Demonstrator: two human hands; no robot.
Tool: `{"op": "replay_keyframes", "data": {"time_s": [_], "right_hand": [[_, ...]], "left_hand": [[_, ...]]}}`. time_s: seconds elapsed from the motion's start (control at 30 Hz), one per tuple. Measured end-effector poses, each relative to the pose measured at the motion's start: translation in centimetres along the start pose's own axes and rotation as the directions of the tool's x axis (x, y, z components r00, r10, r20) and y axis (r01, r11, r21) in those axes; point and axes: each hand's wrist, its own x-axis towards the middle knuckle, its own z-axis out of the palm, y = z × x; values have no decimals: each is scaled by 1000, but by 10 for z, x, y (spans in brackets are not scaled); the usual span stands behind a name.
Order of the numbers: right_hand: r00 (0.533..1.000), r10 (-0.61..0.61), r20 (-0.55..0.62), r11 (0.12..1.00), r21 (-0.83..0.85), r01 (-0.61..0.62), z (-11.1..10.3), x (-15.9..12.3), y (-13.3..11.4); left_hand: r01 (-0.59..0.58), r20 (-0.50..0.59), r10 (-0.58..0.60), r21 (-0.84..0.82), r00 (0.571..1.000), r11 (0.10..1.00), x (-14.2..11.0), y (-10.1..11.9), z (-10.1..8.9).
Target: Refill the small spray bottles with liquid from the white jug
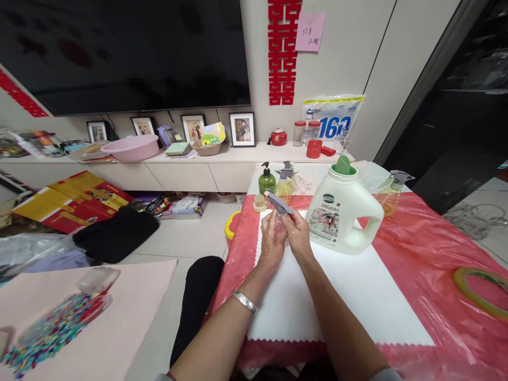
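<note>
Above the white mat (341, 296) I hold a small clear spray bottle (280, 228) with a grey trigger head. My left hand (271, 243) is wrapped round the bottle's body, which my fingers partly hide. My right hand (298, 233) grips the collar just under the trigger head. To the right of my hands stands a large white detergent jug (331, 211) with a green cap. A round, pale yellow lidded tub (260, 202) sits beyond my left hand. Behind it are a green pump bottle (267, 182) and other grey-headed spray bottles (283, 188).
A roll of tape (482, 291) lies on the red table cover (440, 254) at right. Another grey-headed spray bottle (391, 196) stands behind the jug. At lower left, colourful small pieces (51, 328) cover part of a pink surface (130, 307). A low cabinet (178, 177) runs along the wall.
</note>
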Motion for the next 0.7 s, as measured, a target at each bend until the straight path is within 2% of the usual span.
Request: {"op": "replay_keyframes", "data": {"time_s": [0.2, 0.47, 0.7], "right_hand": [[998, -8, -70, 1000, -9, 8, 7, -1, 2], [999, -48, 14, 996, -70, 49, -4, 2, 1], [998, -57, 3, 996, -71, 57, -4, -1, 5]], "left_hand": [[9, 0, -9, -9, 1000, 1000, 1, 2, -3], [22, -11, -22, -16, 1000, 1000, 3, 6, 0], [32, 17, -32, -17, 999, 999, 2, 6, -1]]}}
